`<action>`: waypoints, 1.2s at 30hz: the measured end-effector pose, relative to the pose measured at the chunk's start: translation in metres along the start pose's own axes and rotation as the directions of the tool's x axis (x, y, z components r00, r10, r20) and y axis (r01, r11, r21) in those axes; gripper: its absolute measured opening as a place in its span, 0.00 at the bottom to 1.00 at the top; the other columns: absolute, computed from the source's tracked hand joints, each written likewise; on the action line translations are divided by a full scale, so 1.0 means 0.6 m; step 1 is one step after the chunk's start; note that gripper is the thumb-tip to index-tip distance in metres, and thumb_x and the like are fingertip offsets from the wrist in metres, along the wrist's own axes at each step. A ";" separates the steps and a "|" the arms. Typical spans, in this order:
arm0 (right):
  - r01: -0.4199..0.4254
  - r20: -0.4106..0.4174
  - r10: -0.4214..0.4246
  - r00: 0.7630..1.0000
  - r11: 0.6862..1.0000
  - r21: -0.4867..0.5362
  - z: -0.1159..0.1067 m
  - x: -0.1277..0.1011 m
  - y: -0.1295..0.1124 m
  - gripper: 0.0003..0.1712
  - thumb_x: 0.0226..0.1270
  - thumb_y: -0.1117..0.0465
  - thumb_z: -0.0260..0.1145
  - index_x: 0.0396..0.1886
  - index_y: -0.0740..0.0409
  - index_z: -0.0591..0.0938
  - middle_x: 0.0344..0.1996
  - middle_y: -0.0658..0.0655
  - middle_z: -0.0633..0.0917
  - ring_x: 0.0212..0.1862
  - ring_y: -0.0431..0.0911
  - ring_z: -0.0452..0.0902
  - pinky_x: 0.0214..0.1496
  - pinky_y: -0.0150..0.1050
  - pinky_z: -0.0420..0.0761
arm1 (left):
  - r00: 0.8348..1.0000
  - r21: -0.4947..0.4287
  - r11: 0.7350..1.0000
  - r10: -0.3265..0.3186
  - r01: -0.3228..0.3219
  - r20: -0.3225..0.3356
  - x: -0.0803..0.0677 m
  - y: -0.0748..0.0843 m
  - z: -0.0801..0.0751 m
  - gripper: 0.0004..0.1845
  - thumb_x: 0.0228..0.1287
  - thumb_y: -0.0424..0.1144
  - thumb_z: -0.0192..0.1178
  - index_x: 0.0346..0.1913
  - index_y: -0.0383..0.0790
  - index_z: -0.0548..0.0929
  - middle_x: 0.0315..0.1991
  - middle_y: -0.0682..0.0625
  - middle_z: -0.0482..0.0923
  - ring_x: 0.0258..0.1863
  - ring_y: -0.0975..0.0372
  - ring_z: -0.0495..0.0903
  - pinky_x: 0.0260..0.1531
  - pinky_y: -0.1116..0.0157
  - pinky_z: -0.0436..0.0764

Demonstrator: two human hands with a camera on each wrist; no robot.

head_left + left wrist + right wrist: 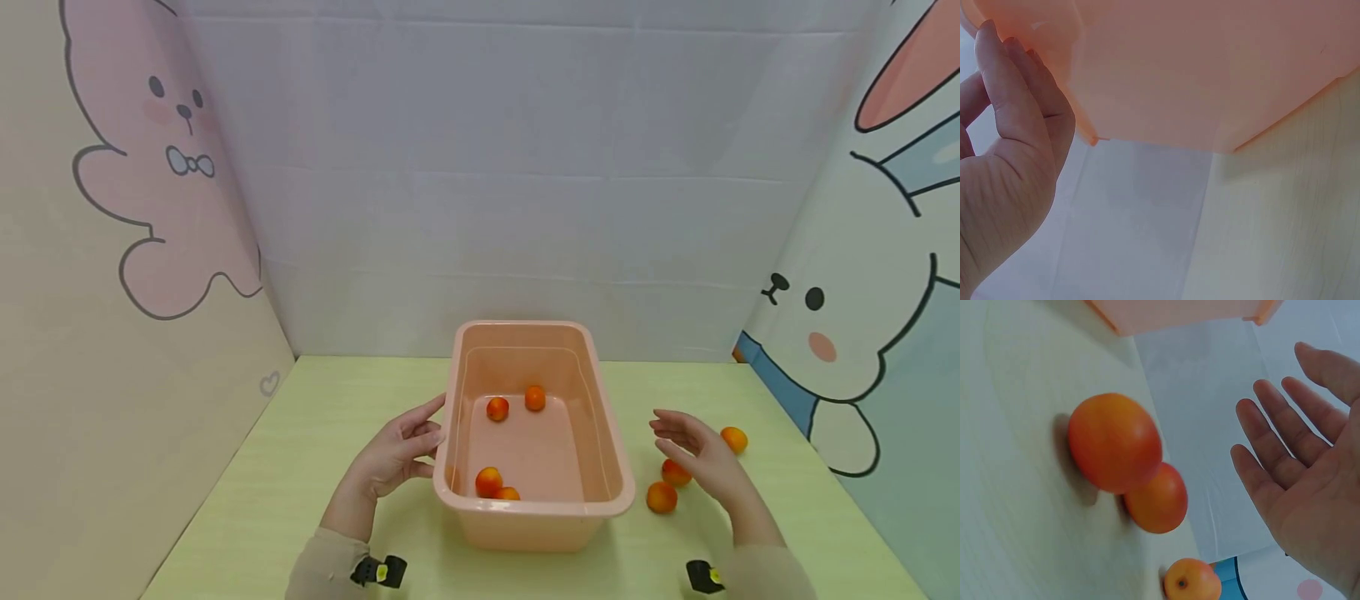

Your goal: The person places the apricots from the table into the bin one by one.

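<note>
A pink plastic bin (536,525) stands on the table with several orange-red fruits inside. Two of them, a fruit (497,408) and a neighbouring fruit (535,397), lie toward its far end; two more, one a fruit (488,482), lie by the near wall. My left hand (397,454) rests against the bin's left side, fingers extended along the outer wall below the rim. To the right of the bin, my right hand (1310,469) hovers with spread fingers, holding nothing. Beneath and beside it are three loose fruits: a near fruit (1115,442), a middle fruit (1157,499) and a far fruit (1191,579).
The pale wood-grain table (360,375) meets a white cloth backdrop (525,192) behind the bin. Side panels rise at both edges, one with a pink cartoon bear (172,208), the other with a white cartoon rabbit (847,317).
</note>
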State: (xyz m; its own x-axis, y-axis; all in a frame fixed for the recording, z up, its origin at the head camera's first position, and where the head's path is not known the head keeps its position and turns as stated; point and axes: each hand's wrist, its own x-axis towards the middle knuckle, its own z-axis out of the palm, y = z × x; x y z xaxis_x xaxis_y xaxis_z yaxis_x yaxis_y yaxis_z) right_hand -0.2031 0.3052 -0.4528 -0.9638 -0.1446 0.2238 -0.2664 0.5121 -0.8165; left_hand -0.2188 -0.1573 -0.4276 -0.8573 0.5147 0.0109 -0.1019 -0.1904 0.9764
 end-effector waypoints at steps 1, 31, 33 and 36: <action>-0.016 -0.003 0.016 1.000 1.000 -0.005 -0.001 -0.003 0.007 0.27 0.73 0.62 0.63 0.67 0.69 0.71 0.56 0.69 0.79 0.52 0.34 0.77 0.52 0.19 0.72 | 1.000 0.000 1.000 -0.001 0.001 -0.001 0.000 0.000 0.000 0.36 0.73 0.30 0.55 0.78 0.37 0.52 0.42 0.48 0.78 0.33 0.63 0.82 0.33 0.63 0.87; -0.205 0.079 0.218 0.973 0.967 -0.152 -0.003 -0.035 0.089 0.32 0.66 0.64 0.70 0.66 0.71 0.71 0.59 0.75 0.75 0.57 0.67 0.74 0.58 0.59 0.77 | 1.000 -0.011 1.000 -0.004 0.004 -0.002 -0.003 0.003 0.004 0.36 0.73 0.30 0.56 0.78 0.37 0.51 0.42 0.48 0.78 0.33 0.62 0.82 0.34 0.63 0.87; -0.213 0.084 0.228 0.970 0.964 -0.158 -0.004 -0.035 0.092 0.32 0.66 0.64 0.69 0.66 0.71 0.71 0.59 0.75 0.75 0.57 0.67 0.75 0.58 0.59 0.77 | 1.000 -0.014 1.000 -0.002 0.002 -0.001 -0.003 0.003 0.004 0.37 0.73 0.31 0.56 0.78 0.37 0.51 0.42 0.48 0.78 0.33 0.62 0.82 0.33 0.63 0.87; -0.207 0.087 0.224 0.971 0.964 -0.167 -0.004 -0.033 0.096 0.31 0.65 0.64 0.70 0.65 0.72 0.72 0.59 0.74 0.76 0.55 0.66 0.76 0.58 0.58 0.77 | 1.000 -0.010 1.000 -0.003 0.003 -0.003 -0.003 0.004 0.004 0.37 0.73 0.31 0.56 0.78 0.36 0.51 0.42 0.48 0.78 0.33 0.62 0.82 0.33 0.63 0.87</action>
State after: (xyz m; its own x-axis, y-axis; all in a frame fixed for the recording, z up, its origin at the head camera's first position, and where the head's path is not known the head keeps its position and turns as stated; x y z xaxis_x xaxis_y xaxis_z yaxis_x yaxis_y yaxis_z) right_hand -0.1991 0.3400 -0.5031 -0.9950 -0.0991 -0.0117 -0.0574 0.6647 -0.7449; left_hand -0.2162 -0.1567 -0.4250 -0.8585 0.5128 0.0075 -0.1093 -0.1972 0.9743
